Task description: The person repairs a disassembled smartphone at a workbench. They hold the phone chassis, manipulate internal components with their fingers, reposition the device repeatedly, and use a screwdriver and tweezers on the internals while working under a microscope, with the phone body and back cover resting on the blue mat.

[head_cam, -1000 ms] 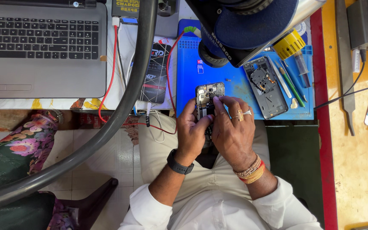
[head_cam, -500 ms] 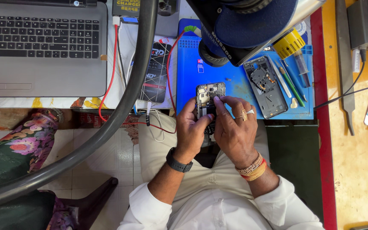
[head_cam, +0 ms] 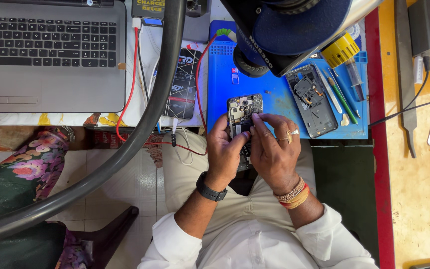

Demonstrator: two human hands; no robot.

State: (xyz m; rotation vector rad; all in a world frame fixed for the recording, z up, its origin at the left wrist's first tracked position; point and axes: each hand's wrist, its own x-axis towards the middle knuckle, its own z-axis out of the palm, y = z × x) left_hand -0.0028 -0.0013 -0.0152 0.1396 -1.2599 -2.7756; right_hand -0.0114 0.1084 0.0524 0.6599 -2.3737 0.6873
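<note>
So the opened phone with its back off is held up over the lap, just at the near edge of the blue work mat, circuit side facing up. The left hand is wrapped around its lower half, gripping it from the left and underneath, and the right hand is curled in from the right with the fingertips pinching at something on the board's right edge; can't tell if there's a small tool or part in there, the fingers cover it. If you're doing this kind of fiddly bit, I'd say keep the holding hand firm but don't squeeze across the board, and let the other hand do tiny moves only. I'd also rest the wrists on the thighs or bring the phone down onto the mat, since anything dropped from here lands on the floor. The other phone frame sits farther right on the mat, next to the tweezers and green pen-like tool.
</note>
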